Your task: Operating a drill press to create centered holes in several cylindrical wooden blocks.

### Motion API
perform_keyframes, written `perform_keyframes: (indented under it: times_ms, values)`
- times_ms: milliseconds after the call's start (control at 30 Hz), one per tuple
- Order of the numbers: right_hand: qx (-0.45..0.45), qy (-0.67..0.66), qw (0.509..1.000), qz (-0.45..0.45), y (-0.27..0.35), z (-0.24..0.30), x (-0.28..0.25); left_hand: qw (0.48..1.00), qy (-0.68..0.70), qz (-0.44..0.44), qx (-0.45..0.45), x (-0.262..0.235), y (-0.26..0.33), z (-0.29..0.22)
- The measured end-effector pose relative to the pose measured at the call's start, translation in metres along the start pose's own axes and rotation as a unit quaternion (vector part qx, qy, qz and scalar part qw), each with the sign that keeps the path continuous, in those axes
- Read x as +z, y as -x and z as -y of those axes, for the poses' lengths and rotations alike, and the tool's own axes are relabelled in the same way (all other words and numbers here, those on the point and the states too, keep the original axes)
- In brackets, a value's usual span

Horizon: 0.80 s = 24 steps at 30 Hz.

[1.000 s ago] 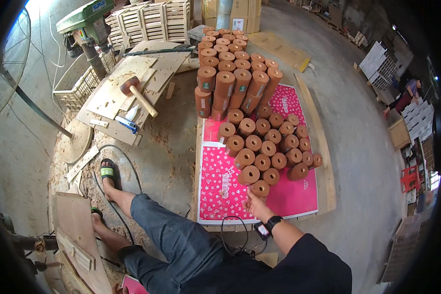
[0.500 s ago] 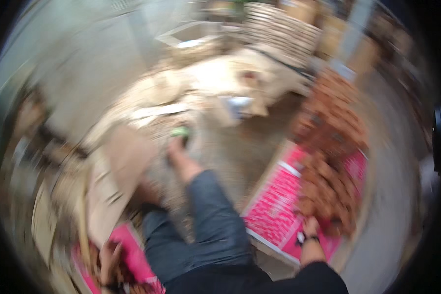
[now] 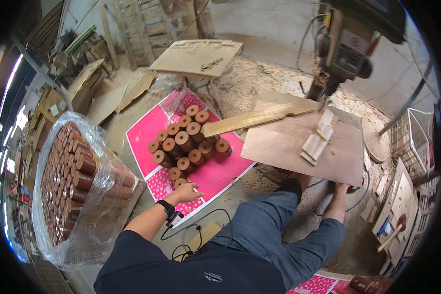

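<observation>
My left hand (image 3: 186,192), with a black watch on its wrist, reaches out over the near edge of a pink sheet (image 3: 215,176) on the floor. Its fingers are spread and hold nothing. It is just short of the nearest brown wooden cylinder (image 3: 180,183). Several more upright brown cylinders (image 3: 186,142) stand clustered on the sheet beyond it. A long wooden plank (image 3: 252,120) rests across the far cylinders. My right hand is out of view. My legs in blue trousers (image 3: 274,230) stretch to the right.
At the left stands a big clear-plastic-wrapped bundle of brown cylinders (image 3: 73,181). A plywood board (image 3: 304,147) with small blocks lies under a drill press (image 3: 343,49). Sawdust covers the floor. A mallet (image 3: 392,237) and a white crate (image 3: 406,137) are at the right. A black cable (image 3: 201,230) runs by my waist.
The view has swung round from a larger stack on another pink sheet to this smaller cluster. My right hand was by that stack; now my left hand reaches out here.
</observation>
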State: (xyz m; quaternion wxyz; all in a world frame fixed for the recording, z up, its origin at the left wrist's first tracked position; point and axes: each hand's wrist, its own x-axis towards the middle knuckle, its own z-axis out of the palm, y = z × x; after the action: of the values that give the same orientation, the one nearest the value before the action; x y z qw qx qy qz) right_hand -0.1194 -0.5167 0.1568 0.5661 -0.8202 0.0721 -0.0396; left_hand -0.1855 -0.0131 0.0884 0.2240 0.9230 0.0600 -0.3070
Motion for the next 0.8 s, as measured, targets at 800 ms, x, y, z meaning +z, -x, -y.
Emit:
perform_keyframes:
  times_ms: [800]
  values:
    - [0.512,0.207,0.802,-0.226,0.366,-0.087,-0.107,0.997,-0.037,-0.068,-0.007,0.033,-0.17,0.113]
